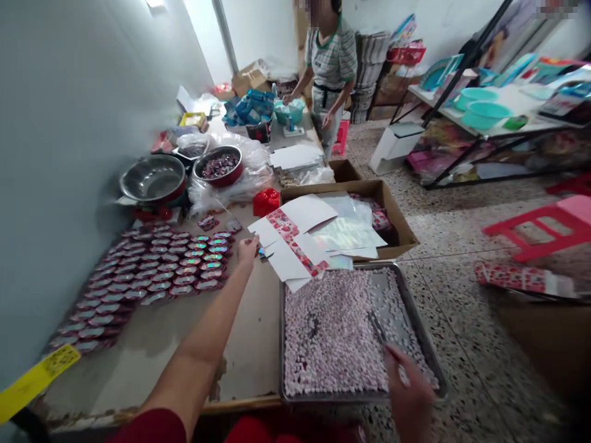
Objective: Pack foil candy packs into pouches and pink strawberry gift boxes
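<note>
My right hand [412, 394] grips dark tweezers [378, 326], their tips over a metal tray [284, 344]. Small pale pink and white beads [337, 326] cover most of the tray. Reaching forward, my left hand [248, 248] is closed at the left edge of some white cards with red printed bands [295, 243]. A small shiny bluish bit shows beside its fingers, but what they pinch is hidden. To the left of that hand lie rows of small oval packs [161, 261] with shiny tops.
An open cardboard box [401, 227] stands behind the tray, clear sheets over it. Metal bowls [153, 178] and plastic bags [253, 160] sit at the back left. A co-worker [330, 67] stands at the far end. A red stool [545, 227] is on the right.
</note>
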